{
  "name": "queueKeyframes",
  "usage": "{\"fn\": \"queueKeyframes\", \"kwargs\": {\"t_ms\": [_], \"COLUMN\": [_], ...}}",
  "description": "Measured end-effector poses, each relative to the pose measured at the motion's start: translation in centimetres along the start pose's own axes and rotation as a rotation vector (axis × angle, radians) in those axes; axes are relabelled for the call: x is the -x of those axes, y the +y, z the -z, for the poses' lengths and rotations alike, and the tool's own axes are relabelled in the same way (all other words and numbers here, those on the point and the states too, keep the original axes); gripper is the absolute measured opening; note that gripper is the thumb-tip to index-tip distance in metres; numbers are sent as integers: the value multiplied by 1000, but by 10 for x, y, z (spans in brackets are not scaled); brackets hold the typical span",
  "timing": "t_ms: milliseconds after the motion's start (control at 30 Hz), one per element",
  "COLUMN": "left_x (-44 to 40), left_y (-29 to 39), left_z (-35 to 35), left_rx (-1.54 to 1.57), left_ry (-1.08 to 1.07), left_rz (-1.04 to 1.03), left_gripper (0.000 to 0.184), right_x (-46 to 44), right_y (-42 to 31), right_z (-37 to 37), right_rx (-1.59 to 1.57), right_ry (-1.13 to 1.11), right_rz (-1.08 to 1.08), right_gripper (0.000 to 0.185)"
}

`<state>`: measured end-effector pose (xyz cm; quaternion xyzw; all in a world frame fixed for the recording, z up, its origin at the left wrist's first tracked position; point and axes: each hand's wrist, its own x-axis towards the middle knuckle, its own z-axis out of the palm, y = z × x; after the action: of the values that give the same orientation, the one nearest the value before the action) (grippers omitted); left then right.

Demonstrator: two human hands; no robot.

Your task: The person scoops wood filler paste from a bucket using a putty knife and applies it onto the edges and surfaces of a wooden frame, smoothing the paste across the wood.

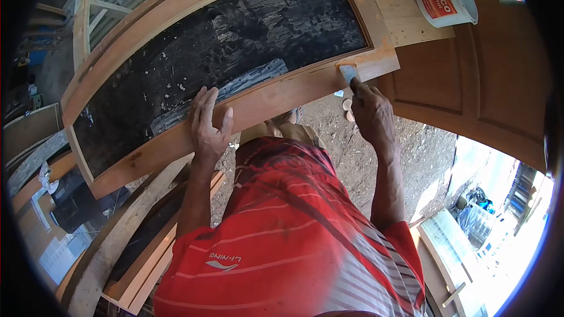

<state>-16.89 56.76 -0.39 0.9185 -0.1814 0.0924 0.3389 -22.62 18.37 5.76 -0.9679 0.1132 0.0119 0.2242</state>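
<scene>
A wooden door frame (276,98) with a dark inner panel (258,23) lies across the view in front of me. My right hand (374,111) is closed around the handle of a putty knife (348,73). The knife's blade rests on the near rail, close to the frame's right corner, beside a little orange putty. Over on the left, my left hand (210,123) lies on the same rail with its fingers spread, the fingertips reaching toward the panel. A long, greyish strip of wood (252,78) shows through the panel opening near those fingers.
White putty buckets (443,0) stand at the upper right on a plywood board (411,14). Beyond the frame's right end lies a brown panelled door (470,76). Planks (126,232) lean at the lower left, above dirt ground (346,147).
</scene>
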Motion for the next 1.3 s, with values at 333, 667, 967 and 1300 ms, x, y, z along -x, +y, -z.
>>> {"fn": "queueKeyframes", "kwargs": {"t_ms": [333,667,967,1300], "left_x": [-5,-4,-6,-3], "left_y": [0,0,-2,-6], "left_z": [-1,4,2,2], "left_rx": [-14,3,48,87], "left_ry": [-39,-54,-66,-40], "left_rz": [-17,-30,-39,-12], "left_gripper": [50,50,48,46], "right_x": [-15,3,-7,15], "right_y": [-33,-40,-38,-56], "right_z": [12,-18,13,-12], "right_rx": [-21,-75,-173,-121], "right_ry": [-146,-73,-68,-123], "right_rz": [-55,-19,-45,-24], "right_gripper": [38,43,42,42]}}
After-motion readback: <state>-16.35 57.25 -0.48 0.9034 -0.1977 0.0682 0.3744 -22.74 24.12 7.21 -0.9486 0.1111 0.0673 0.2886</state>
